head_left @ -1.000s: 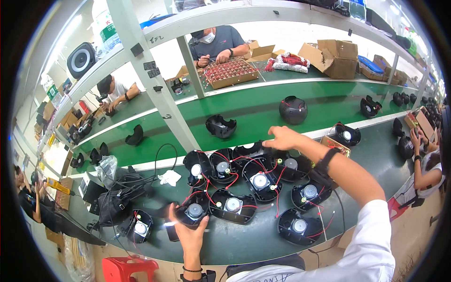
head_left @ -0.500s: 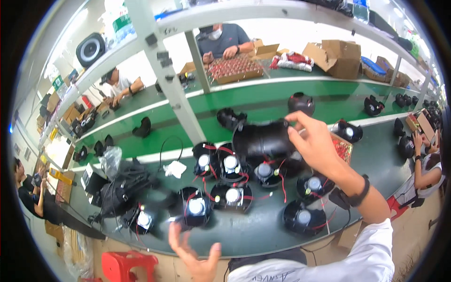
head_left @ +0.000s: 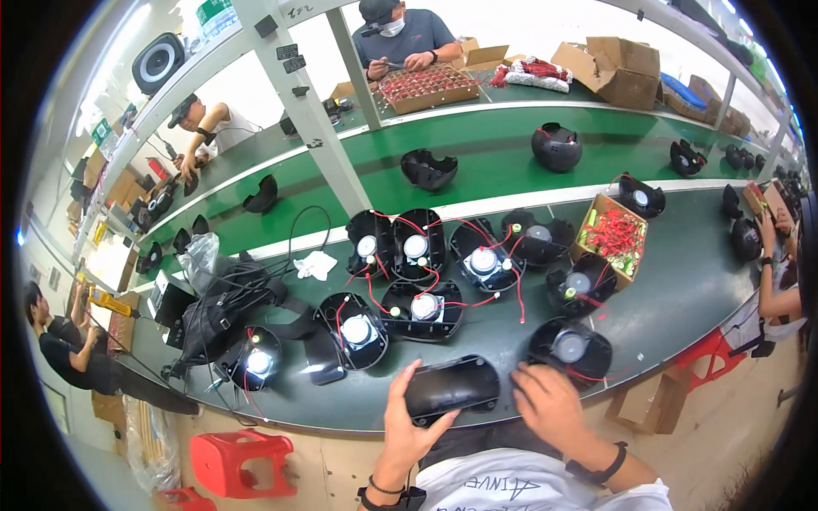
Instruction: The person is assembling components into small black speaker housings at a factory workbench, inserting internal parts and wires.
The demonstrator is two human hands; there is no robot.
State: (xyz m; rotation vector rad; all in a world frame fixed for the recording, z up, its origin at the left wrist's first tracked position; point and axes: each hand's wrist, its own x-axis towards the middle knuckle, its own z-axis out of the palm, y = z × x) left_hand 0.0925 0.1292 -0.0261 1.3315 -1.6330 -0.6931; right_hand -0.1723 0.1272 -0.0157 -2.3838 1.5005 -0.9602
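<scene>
At the frame's lower centre, our left hand's (head_left: 409,432) grip holds a black shell (head_left: 452,389); our right hand (head_left: 550,407) sits just beside it, fingers curled, and we cannot tell whether it holds anything. Above, a speaker-fitted shell (head_left: 570,346) lies on the tabletop (head_left: 682,264).

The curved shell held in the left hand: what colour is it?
Black, with a glossy sheen; the shell shows best in the head view.

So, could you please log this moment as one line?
left hand: holds black shell | right hand: beside shell, contents unclear | table: red-wired speakers | beyond: green belt
</scene>
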